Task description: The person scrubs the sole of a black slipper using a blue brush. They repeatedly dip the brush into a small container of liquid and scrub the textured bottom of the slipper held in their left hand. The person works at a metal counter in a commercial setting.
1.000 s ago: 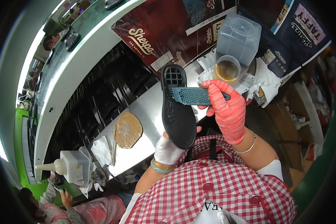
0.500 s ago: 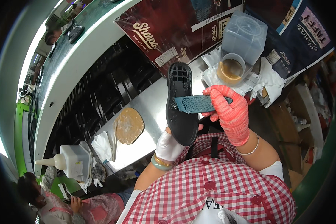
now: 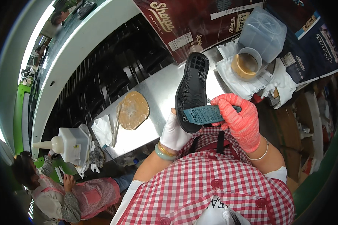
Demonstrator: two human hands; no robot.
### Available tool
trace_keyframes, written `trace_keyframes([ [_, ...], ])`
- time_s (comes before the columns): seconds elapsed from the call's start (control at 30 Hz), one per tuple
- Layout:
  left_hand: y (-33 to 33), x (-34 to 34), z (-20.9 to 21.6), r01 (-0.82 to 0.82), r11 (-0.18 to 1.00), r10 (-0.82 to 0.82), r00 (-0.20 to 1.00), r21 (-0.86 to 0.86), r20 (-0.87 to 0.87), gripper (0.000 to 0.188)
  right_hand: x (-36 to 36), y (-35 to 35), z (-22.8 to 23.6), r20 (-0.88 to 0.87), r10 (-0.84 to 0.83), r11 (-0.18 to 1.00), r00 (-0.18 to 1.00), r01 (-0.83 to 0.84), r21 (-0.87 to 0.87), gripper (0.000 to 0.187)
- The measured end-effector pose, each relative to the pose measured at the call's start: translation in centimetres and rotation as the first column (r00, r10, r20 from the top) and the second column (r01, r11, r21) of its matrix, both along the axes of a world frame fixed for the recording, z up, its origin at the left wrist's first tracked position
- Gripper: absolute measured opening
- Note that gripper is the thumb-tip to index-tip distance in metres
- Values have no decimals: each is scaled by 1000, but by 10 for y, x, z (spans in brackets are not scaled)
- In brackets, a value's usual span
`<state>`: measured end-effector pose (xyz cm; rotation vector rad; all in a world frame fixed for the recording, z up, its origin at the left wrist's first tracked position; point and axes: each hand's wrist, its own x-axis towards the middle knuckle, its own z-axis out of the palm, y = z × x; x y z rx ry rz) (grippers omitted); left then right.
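My left hand, in a white glove, grips a black shoe sole near its lower end. The sole is held tilted over the metal table, its hollow inner side up, with a grid of square recesses at the far end. Wet-looking shine shows along its inner edge. My right hand, in a coral-red knit glove, is closed round a flat teal brush with a textured surface. The brush's left end touches the lower part of the sole; its bristles are hard to make out.
A cup of amber liquid stands on white paper beside a clear plastic container. A round tan disc lies on the metal table. A nozzled bottle is at left, near another person. Dark-red boxes stand behind.
The brush has moved down the sole toward its lower end. The sole has shifted slightly up and right in view, and the whole view has turned a little.
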<state>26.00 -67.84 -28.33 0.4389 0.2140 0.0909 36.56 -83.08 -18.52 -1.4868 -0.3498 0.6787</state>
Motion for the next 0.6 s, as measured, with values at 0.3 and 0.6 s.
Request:
trace_keyframes([
  [0.3, 11, -12, 8, -4, 1000, 7, 973, 15, -229, 65, 14, 17, -2, 74, 360, 933, 930, -359, -30, 23],
  [0.6, 57, -26, 2, 145, 988, -156, 908, -58, -390, 54, 22, 77, 2, -108, 583, 790, 805, -593, -157, 30],
])
